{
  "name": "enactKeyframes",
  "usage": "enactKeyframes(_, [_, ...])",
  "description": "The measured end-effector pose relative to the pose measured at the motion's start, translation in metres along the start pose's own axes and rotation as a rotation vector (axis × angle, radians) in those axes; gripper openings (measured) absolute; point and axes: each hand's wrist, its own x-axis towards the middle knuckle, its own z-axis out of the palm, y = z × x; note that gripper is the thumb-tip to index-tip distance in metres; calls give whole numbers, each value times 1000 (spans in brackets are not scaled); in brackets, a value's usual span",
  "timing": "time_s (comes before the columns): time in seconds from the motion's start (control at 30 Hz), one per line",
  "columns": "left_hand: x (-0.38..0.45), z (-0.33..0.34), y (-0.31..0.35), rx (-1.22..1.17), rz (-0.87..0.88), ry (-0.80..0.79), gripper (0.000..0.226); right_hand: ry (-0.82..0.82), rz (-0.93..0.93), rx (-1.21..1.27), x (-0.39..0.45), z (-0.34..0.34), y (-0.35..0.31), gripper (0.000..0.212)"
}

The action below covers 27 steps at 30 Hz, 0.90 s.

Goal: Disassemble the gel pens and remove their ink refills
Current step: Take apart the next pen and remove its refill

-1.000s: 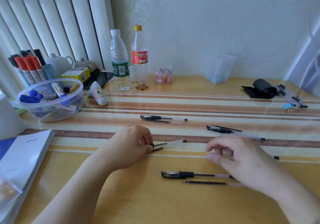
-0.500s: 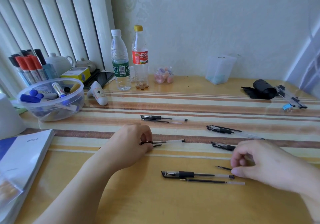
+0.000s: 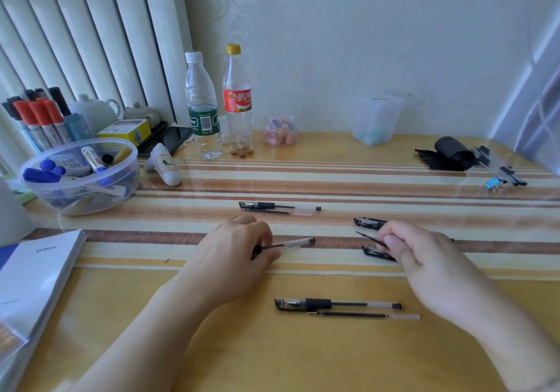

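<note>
Fingers around left-pointing refill

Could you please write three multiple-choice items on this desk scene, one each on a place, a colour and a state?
1. Where does the clear bowl of markers stand?
A. at the desk's left
B. at the desk's right edge
C. between the two hands

2. What colour is the cap of the red-labelled bottle?
A. white
B. yellow
C. blue

3. What is the right hand doing?
A. lying flat and open
B. pinching a thin dark refill
C. holding a bottle

Answers:
1 A: the bowl sits at the left, ahead of the booklet.
2 B: the red-labelled bottle has a yellow cap; its green-labelled neighbour's is white.
3 B: the right hand pinches the refill, while the left hand grips a pen barrel.
</note>
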Motion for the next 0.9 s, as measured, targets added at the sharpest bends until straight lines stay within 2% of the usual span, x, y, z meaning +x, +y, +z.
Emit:
enactKeyframes(0.1, [0,1,6,-41,44,57,37,-11,-61,75,1,5,-5,21])
enactKeyframes(0.2, [-3,1,25,-88,247,106,52,-76,-182,85,-1,10,-13,25])
enactKeyframes(0.3, [-3,7,44,-41,462,159,27,-35,-242,190,-5,20,-26,19])
enactKeyframes(0.37, [-2,10,45,-18,514,206,16,-6,-244,271,-6,19,-34,15])
enactKeyframes(0.43, [-1,8,40,-10,459,230,18,14,-194,267,-3,9,-28,9])
enactKeyframes(0.47, [-1,7,36,-30,408,234,19,25,-146,211,-1,2,-18,17])
enactKeyframes(0.53, [-1,4,31,-116,304,236,16,23,-35,-16,4,-14,9,20])
enactKeyframes(0.6, [-2,2,30,-226,206,246,17,-58,96,-181,5,-24,30,16])
enactKeyframes(0.67, [-3,-1,31,-380,147,252,27,-141,167,-194,5,-25,40,17])
enactKeyframes(0.73, [-3,-4,34,-545,66,219,31,-168,177,-223,5,-23,42,13])
enactKeyframes(0.83, [-1,-5,38,-742,-79,135,48,-99,148,-280,6,-18,41,12])
enactKeyframes(0.9, [-1,-5,39,-813,-142,115,45,-33,77,-230,6,-15,31,7])
